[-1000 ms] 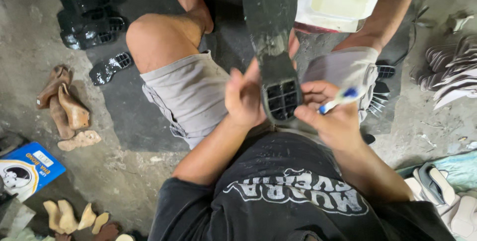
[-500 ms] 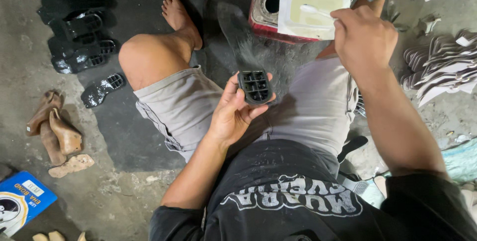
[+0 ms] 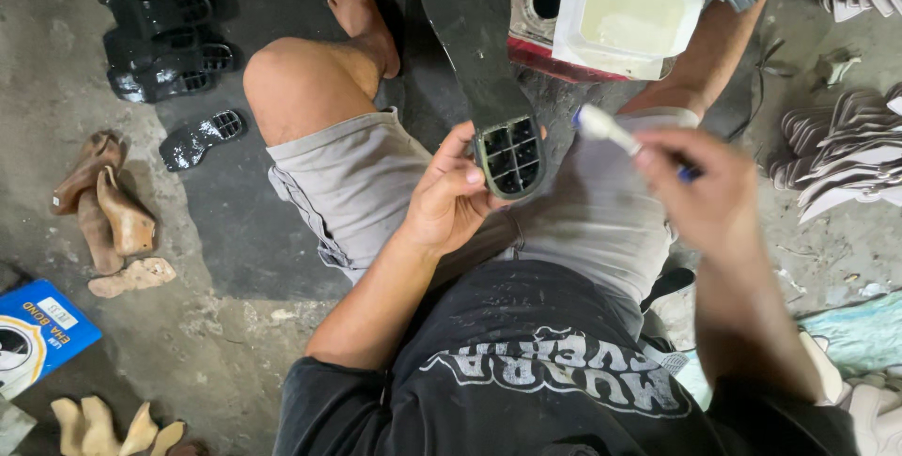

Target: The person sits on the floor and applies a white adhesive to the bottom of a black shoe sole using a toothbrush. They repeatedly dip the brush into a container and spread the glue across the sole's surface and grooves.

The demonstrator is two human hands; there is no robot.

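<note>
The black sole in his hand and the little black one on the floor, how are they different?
The black sole in hand is held up by the left hand at its gridded heel; the small black sole lies flat on the floor, untouched. The held one looks longer and dull; the floor one looks shiny. Both are black with gridded heels.
</note>
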